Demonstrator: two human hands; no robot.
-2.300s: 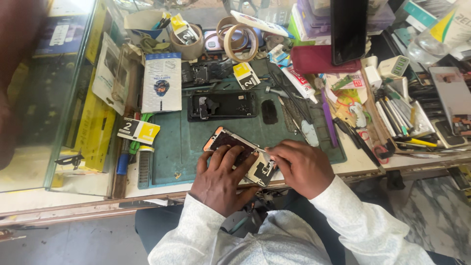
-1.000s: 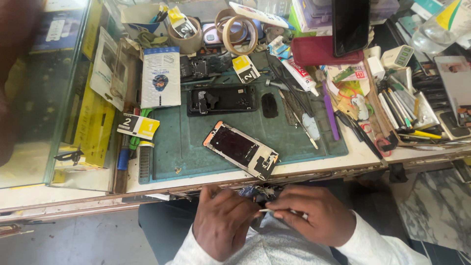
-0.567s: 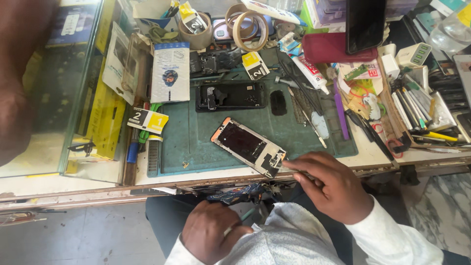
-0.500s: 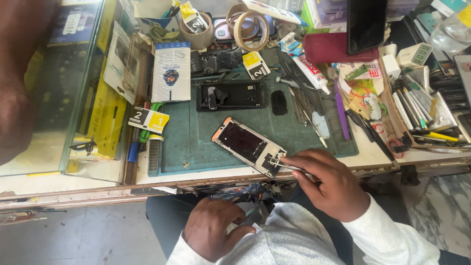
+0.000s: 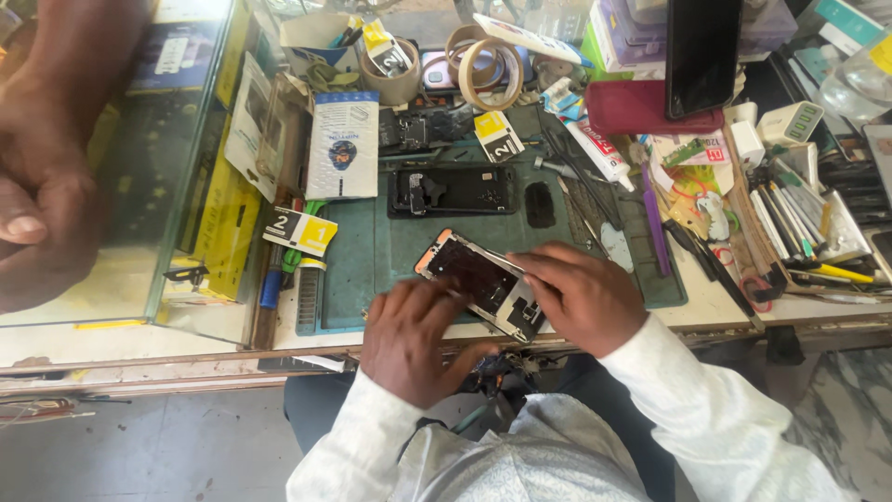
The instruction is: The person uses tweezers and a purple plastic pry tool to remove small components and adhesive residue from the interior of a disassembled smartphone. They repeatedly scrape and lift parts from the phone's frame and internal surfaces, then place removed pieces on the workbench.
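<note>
Nearest me: white sleeves and a grey floor below the bench edge. The bench (image 5: 139,339) is a pale, cluttered counter with a green work mat (image 5: 372,270) set into the middle of it.

On the mat's near edge lies the opened phone (image 5: 483,284), back off, dark insides up, tilted with its orange-rimmed end toward the far left. My left hand (image 5: 413,339) rests on the mat at the phone's near-left side, fingers spread and flat, the tips touching the frame – pressing, not gripping. My right hand (image 5: 581,297) comes in from the right, fingers drawn narrow and lying over the phone's right edge; whether they pinch a tool I cannot tell, the tips are hidden against the frame. So the phone sits between both hands, touched by each, lifted by neither.

Farther up the mat: a second black phone shell (image 5: 452,191) lying level, a small dark oval part (image 5: 539,204) just beside it.

Beyond – rolls of tape (image 5: 491,70), a glue tube (image 5: 599,153), a red case (image 5: 641,107) with a dark phone (image 5: 703,51) standing over it. Right side holds a tray of pens and tools (image 5: 799,218). Far left, a glass display case (image 5: 177,158), and another person's hand (image 5: 42,200) resting on it.
</note>
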